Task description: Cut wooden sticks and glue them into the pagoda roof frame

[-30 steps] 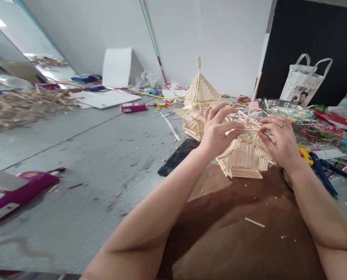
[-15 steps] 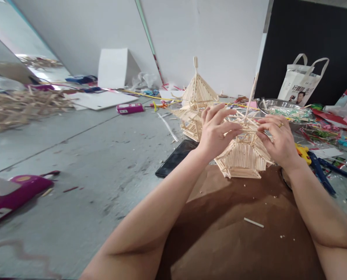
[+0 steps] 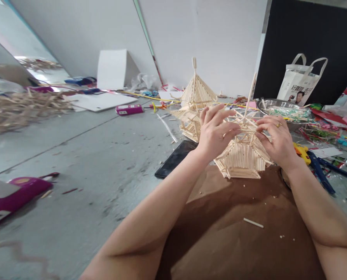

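A pagoda model built from thin wooden sticks (image 3: 243, 157) stands in front of me on brown paper (image 3: 214, 249), one long stick (image 3: 250, 95) rising from its top. At the left of its upper tier, my left hand (image 3: 218, 130) is closed, thumb and forefinger pinching one end of a thin wooden stick (image 3: 244, 130). My right hand (image 3: 275, 136), wearing a ring, pinches that stick's other end at the right. The stick lies level across the model's upper tier; whether it touches is hard to tell. Behind stands a second, taller stick pagoda (image 3: 197, 91), partly hidden by my left hand.
A black phone (image 3: 176, 159) lies left of the model. To the right are a yellow and blue tool (image 3: 316, 167) and a metal bowl (image 3: 286, 111) of sticks. A white bag (image 3: 300, 83) stands behind. Purple packs (image 3: 129, 109) and a wood-stick pile (image 3: 24, 111) lie left.
Both hands keep nearly the same pose at the model's top, still holding the stick between them. The whole view has shifted very slightly; nothing is let go.
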A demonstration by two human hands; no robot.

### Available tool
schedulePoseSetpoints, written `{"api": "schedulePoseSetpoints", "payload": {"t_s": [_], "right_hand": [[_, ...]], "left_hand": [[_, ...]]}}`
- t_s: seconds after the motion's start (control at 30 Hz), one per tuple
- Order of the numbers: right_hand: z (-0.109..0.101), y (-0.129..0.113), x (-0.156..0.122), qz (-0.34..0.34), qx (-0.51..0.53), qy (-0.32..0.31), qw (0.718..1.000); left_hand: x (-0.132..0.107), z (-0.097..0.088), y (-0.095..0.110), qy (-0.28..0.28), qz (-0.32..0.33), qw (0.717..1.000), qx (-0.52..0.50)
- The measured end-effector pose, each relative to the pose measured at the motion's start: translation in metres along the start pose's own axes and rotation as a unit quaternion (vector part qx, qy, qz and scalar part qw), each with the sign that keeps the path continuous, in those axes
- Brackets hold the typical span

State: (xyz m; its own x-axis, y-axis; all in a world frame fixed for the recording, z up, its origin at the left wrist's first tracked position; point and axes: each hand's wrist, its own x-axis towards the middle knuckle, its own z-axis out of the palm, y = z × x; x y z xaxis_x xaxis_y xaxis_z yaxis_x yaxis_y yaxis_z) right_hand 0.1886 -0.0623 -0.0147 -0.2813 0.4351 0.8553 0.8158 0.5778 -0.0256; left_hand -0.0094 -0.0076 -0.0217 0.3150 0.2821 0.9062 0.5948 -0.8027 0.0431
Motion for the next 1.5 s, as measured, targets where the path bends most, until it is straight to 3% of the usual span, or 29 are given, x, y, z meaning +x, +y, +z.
{"api": "schedulePoseSetpoints", "payload": {"t_s": [1.5], "right_hand": [[0.0021, 0.0006, -0.0008, -0.008, -0.011, -0.002, 1.0]], "left_hand": [[-0.0018, 0.003, -0.003, 0.011, 0.005, 1.0, 0.018]]}}
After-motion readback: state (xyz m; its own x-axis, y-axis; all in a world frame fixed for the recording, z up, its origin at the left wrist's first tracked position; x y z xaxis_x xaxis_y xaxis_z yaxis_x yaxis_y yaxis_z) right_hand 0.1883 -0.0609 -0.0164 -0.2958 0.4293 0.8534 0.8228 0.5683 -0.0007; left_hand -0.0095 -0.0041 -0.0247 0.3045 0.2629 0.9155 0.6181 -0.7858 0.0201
